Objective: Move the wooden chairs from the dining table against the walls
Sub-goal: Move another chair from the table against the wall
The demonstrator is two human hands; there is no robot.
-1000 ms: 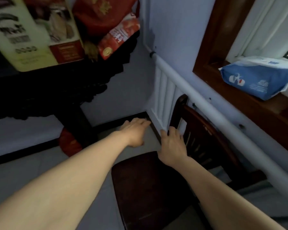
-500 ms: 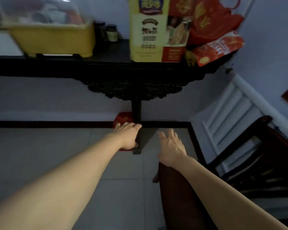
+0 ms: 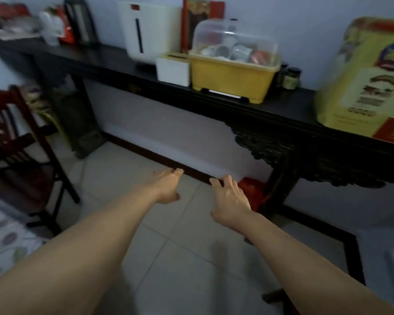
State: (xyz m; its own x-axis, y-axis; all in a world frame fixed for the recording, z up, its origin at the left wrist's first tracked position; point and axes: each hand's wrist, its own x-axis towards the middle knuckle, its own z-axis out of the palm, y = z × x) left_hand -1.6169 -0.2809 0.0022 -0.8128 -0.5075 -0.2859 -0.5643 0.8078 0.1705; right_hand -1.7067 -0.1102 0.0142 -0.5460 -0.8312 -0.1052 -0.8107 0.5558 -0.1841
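A dark red wooden chair (image 3: pixel 21 142) with a slatted back stands at the far left, beside the dining table's patterned cloth (image 3: pixel 2 242). Both my arms reach forward over the pale tiled floor. My left hand (image 3: pixel 166 187) hovers empty with its fingers loosely apart. My right hand (image 3: pixel 230 201) is also empty, fingers spread, about a hand's width to the right. Neither hand touches a chair. A dark chair leg tip (image 3: pixel 273 296) shows at the bottom right, under my right forearm.
A long black carved console table (image 3: pixel 237 105) runs along the far wall. It holds a yellow dish box (image 3: pixel 232 76), a white appliance (image 3: pixel 148 30), a white holder (image 3: pixel 173 69) and a yellow carton (image 3: pixel 364 83). A red item (image 3: pixel 253 189) lies by its leg.
My view has swung left from the chair by the radiator to the console table and the left chair. My right hand has left that chair's seat; both hands now hang over the floor.
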